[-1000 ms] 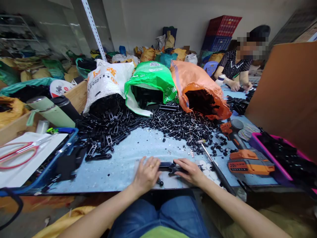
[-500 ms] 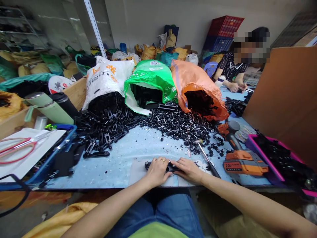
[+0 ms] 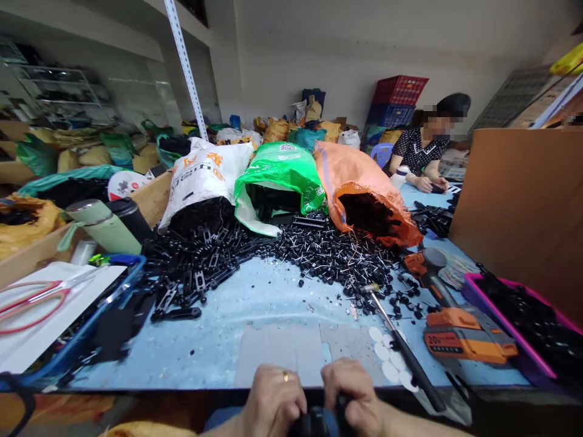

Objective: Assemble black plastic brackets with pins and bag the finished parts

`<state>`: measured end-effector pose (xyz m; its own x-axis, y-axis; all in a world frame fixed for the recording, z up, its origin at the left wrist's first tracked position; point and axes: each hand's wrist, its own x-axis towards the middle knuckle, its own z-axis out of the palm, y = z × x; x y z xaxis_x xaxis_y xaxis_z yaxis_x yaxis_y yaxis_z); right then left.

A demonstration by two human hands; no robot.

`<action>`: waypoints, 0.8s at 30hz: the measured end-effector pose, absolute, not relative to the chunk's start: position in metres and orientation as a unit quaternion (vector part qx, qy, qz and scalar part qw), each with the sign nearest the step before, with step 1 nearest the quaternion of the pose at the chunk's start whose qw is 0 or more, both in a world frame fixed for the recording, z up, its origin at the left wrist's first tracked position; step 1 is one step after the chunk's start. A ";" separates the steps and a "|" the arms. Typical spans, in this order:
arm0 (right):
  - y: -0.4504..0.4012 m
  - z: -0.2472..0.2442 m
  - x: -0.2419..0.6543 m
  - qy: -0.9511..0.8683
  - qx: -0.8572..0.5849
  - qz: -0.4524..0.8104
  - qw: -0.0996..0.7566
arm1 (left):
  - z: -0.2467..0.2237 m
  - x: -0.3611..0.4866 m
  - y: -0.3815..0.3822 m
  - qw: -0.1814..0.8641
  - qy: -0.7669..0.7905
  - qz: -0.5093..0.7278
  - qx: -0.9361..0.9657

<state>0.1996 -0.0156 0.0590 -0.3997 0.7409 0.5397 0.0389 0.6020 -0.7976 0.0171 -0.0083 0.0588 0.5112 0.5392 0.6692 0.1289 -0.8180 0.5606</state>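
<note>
Both of my hands are at the table's front edge, low in view. My left hand point(image 3: 276, 397), with a ring on one finger, has its fingers curled round one side of a dark black part point(image 3: 314, 423). Closed on the other side of it is my right hand point(image 3: 354, 394). Much of the part is hidden by the fingers and cut off by the bottom of the picture, so its full shape cannot be made out. Just beyond the hands lies a grey mat point(image 3: 277, 352) on the blue tabletop. White discs point(image 3: 389, 371) and a small hammer point(image 3: 407, 358) lie right of it.
An orange cordless drill point(image 3: 469, 340) and a pink-rimmed bin point(image 3: 514, 328) of black parts stand right. Black knobs with metal pins point(image 3: 337, 249) lie heaped before white, green and orange sacks point(image 3: 364, 176). Scissors point(image 3: 34, 300) lie left. A co-worker point(image 3: 421, 152) sits beyond a brown partition point(image 3: 523, 206).
My hands have drawn the black part off the mat towards me, over the table's edge. The mat and the white discs now show more fully. The view has tilted up.
</note>
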 end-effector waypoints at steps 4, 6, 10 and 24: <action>0.014 0.022 0.140 -0.576 -0.281 0.334 0.691 | 0.050 0.026 -0.013 0.141 0.269 0.559 0.772; 0.040 0.007 0.125 -0.568 -0.331 0.334 0.675 | 0.042 0.025 -0.001 0.063 0.301 0.551 0.776; 0.100 0.005 0.129 -0.678 -0.434 0.246 0.540 | 0.028 0.007 0.043 -0.063 0.327 0.463 0.822; 0.335 0.084 0.234 -0.775 -0.610 -0.052 0.156 | 0.010 -0.045 0.198 -0.087 0.640 0.130 0.752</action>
<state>0.2341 0.3348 0.0835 -0.2063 0.9293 0.3064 0.9621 0.2497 -0.1097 -0.0448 0.1980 0.0097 0.1468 0.9405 0.3065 0.9856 -0.1652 0.0349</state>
